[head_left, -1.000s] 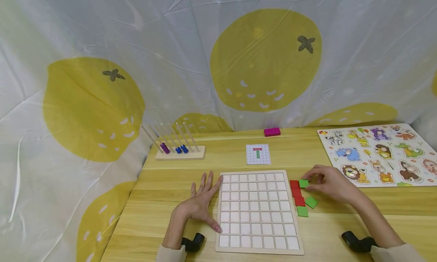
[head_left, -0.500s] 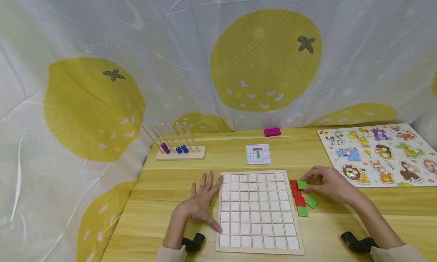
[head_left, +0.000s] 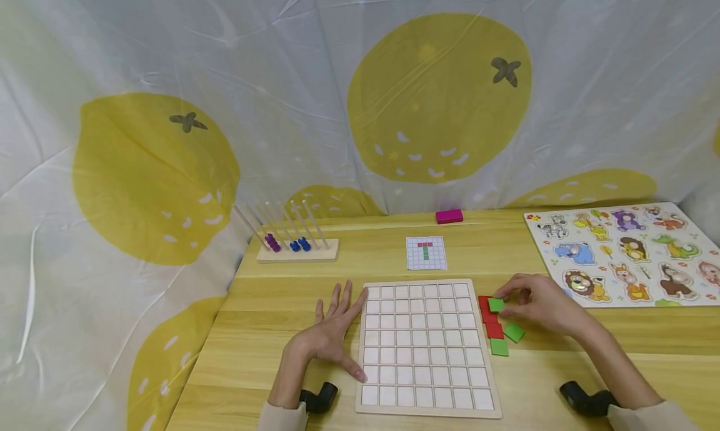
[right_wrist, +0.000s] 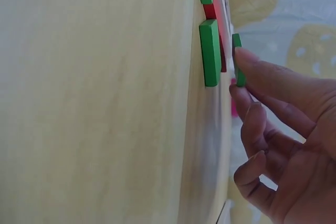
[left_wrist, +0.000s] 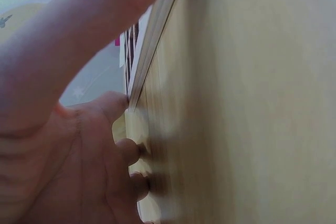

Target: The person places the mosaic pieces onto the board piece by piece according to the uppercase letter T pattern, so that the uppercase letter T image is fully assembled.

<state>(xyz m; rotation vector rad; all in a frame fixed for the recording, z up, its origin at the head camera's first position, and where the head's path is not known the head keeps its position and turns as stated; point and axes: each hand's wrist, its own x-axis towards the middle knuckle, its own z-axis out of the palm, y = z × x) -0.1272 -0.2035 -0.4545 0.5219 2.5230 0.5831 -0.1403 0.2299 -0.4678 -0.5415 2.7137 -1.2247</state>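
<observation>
My right hand pinches a green square tile between thumb and fingers. In the right wrist view that tile is held up off the tabletop, its other fingers curled loosely. Below it in the head view, several red tiles form a column along the right side of a wooden grid board with white squares. One green tile lies at the column's near end, and another green tile lies turned beside it. My left hand is spread, with thumb and index fingertips at the board's left edge.
Behind the board lies a small pattern card showing a red and green T. A peg stand with purple and blue beads is at back left. An animal puzzle board lies at right, and a magenta block sits by the curtain.
My right hand has shifted slightly left with the green tile, which now overlaps the red tiles more in the head view. The left hand has stayed in place.
</observation>
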